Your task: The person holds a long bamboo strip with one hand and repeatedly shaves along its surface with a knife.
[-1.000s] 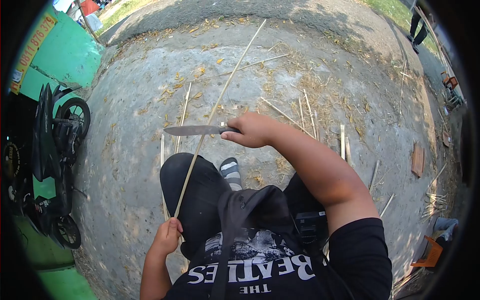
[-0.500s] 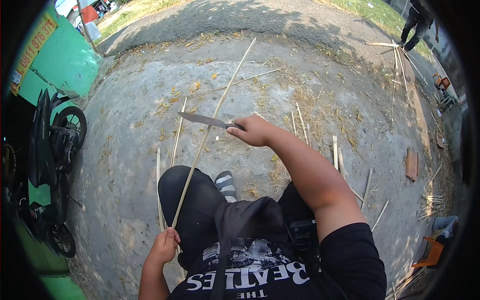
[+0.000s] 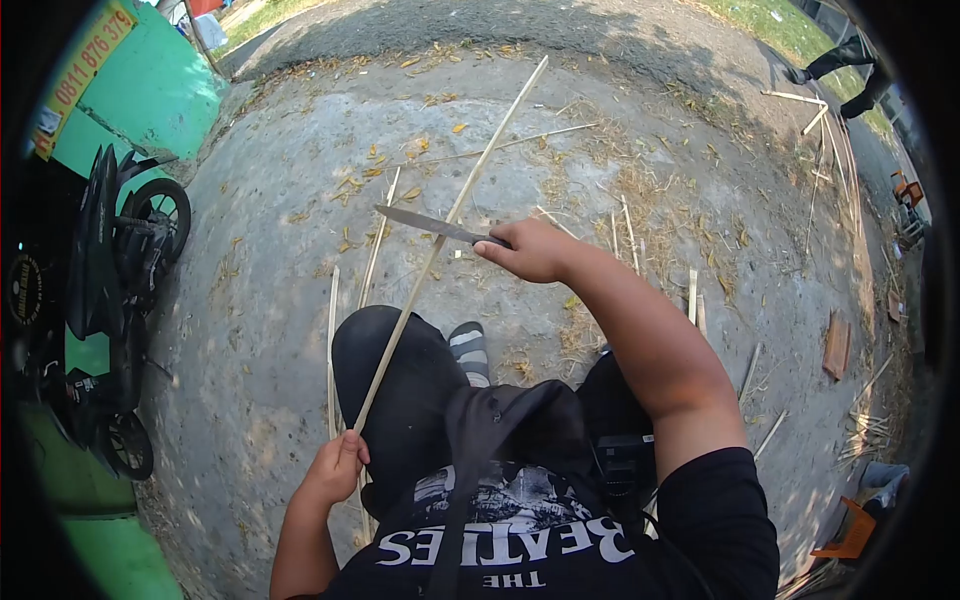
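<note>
A long pale strip, likely bamboo (image 3: 480, 165), slants from my lap up and away over the ground. Its near end is pinched between the thumb and fingers of my left hand (image 3: 338, 468), beside my bent knee. My right hand (image 3: 532, 249) is closed round the dark handle of a knife (image 3: 425, 221). The blade points left and lies across the strip, roughly midway along it. Whether the edge bites into the strip I cannot tell.
More pale strips (image 3: 372, 245) lie on the concrete ground (image 3: 240, 330) among shavings and dry leaves. A motorcycle (image 3: 120, 260) stands at the left by a green wall (image 3: 165, 75). At the upper right another person's legs (image 3: 850, 75) are near more strips. A brick (image 3: 837, 345) lies right.
The whole view has shifted a little. The knife still crosses the strip, its blade now tilted slightly more. At the upper right the other person's legs have moved apart.
</note>
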### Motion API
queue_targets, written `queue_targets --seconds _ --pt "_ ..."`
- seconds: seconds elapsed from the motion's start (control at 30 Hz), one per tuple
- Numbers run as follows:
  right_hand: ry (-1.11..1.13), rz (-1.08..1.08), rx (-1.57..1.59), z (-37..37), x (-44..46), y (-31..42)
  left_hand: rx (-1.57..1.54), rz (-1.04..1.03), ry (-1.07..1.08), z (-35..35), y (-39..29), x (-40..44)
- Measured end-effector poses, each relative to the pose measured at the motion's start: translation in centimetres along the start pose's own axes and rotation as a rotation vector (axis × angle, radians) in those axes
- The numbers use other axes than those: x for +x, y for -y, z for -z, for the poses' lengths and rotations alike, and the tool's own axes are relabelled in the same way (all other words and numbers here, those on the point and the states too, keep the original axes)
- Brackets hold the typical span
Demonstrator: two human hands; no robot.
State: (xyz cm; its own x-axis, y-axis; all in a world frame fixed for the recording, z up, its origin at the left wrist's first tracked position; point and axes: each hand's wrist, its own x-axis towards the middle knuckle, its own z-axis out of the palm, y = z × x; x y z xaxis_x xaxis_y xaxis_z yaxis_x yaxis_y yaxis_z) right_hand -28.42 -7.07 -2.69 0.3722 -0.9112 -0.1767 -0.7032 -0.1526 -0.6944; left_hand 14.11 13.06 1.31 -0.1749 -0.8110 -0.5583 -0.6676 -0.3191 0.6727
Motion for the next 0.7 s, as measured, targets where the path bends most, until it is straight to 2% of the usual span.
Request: queue_targets --seconds 0.1,0.2,0.23,0.33,0.37,0.5,0.6,0.63,0.7 --pt "0.106 0.085 -0.059 -0.7 -1.5 2.6 -0.037 0.01 0.004 -0.3 1.1 0.4" --pt "0.08 -0.019 -0.03 0.7 -0.6 0.4 0.029 0.023 -0.012 -0.3 0.0 0.2" --pt "-0.021 -0.074 0.013 1.2 -0.1 -0.6 0.042 0.028 -0.016 -0.3 -0.2 0.1" --pt "-0.011 -0.092 0.001 1.3 -0.3 -0.4 0.085 -0.005 -0.014 -0.1 -0.8 0.0" --pt "0.018 -0.048 0.057 0.8 -0.6 0.2 0.07 -0.004 -0.02 0.0 -0.5 -0.1" --pt "0.208 0.11 -0.103 -0.6 -2.0 4.0 0.031 -0.004 -0.011 -0.1 0.5 0.5" --pt "0.119 -0.016 -0.023 0.4 -0.6 1.0 0.029 0.0 -0.002 -0.3 0.1 0.1" --pt "0.007 -0.072 0.035 0.9 -0.1 0.0 0.032 -0.01 -0.009 -0.2 -0.3 0.2" --pt "0.0 -0.089 0.025 1.0 0.1 -0.6 0.049 -0.028 -0.016 -0.1 -0.3 0.1"
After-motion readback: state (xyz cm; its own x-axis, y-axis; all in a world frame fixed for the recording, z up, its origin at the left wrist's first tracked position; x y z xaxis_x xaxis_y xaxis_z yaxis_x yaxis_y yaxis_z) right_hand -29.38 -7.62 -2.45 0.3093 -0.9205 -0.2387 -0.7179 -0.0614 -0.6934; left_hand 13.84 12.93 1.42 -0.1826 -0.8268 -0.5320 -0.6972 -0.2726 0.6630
